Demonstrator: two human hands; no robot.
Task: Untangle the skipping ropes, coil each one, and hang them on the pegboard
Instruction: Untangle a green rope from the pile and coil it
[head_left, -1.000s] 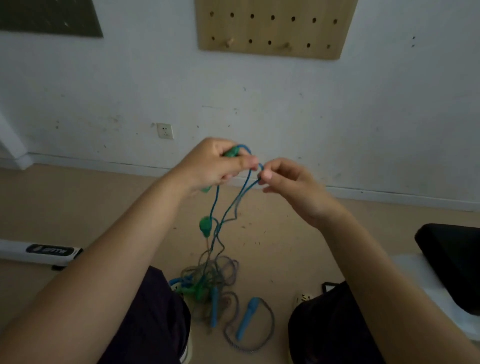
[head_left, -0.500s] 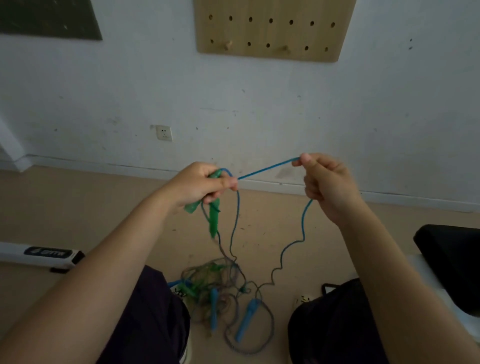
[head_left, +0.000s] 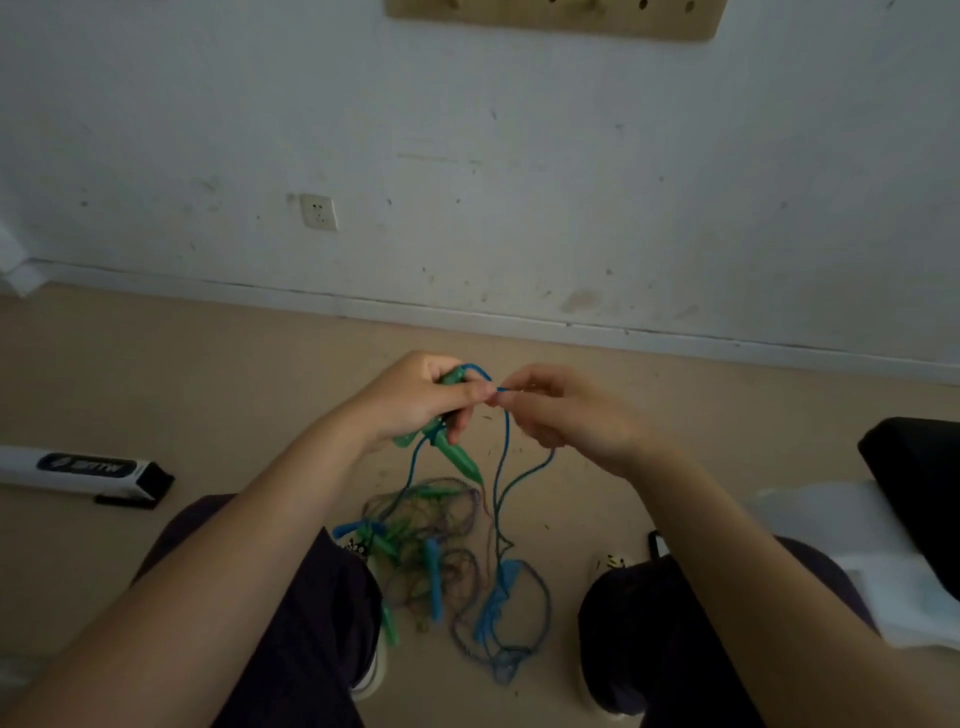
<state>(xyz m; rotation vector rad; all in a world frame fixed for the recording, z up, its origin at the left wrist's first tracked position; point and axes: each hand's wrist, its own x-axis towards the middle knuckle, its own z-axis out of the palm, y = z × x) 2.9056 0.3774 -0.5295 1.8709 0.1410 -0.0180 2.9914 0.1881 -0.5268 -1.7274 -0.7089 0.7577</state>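
Note:
My left hand (head_left: 415, 400) grips two green rope handles (head_left: 457, 457) and a loop of blue cord. My right hand (head_left: 566, 410) pinches the blue cord (head_left: 501, 467) right beside the left thumb, and the cord hangs from there to the floor. Between my knees lies a tangle of skipping ropes (head_left: 441, 545) with blue handles (head_left: 493, 597) and green handles, the cords knotted together. The wooden pegboard (head_left: 550, 18) hangs on the wall, only its bottom edge in view.
A white and black box (head_left: 83, 470) lies on the floor at the left. A black object (head_left: 919, 493) on white material sits at the right. A wall socket (head_left: 318, 212) is above the skirting. My knees flank the tangle.
My right hand, which had drawn the blue cord out to the right, has come back next to the left hand. Both hands sit lower in view as my head tilted down.

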